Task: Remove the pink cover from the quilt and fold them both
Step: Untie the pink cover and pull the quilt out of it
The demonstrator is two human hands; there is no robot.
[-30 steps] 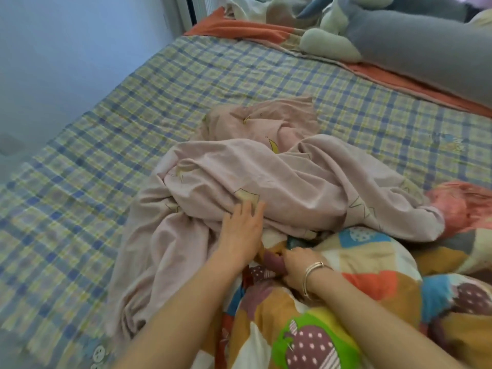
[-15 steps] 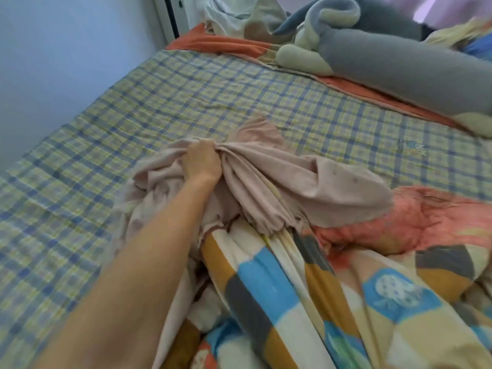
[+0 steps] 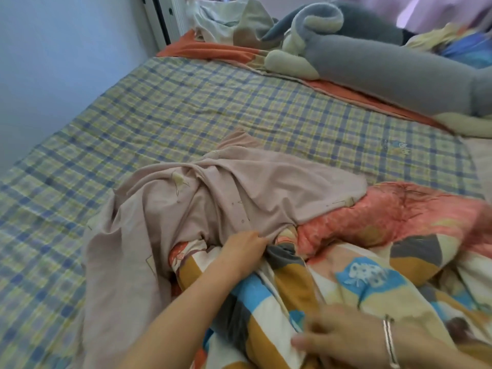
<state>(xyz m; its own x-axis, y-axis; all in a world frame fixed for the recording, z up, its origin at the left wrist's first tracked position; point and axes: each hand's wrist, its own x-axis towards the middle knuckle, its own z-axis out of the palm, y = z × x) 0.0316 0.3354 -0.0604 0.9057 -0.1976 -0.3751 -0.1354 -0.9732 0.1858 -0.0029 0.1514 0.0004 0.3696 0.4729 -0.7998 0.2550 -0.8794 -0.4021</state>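
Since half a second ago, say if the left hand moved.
Yes. The left hand pulled back toward the person, away from the grey plush toy, to the near edge of the pink cover.

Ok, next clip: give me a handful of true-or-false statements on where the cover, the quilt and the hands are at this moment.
1. The pink cover is completely off the quilt. False: the quilt still runs in under its edge.
2. The left hand grips the cover's edge. True.
3. The right hand holds the pink cover. False: it lies on the quilt, nearer the camera.
4. A bracelet sits on the right wrist. True.
5. The grey plush toy lies on the pink cover. False: it is at the far end of the bed, apart from the cover.
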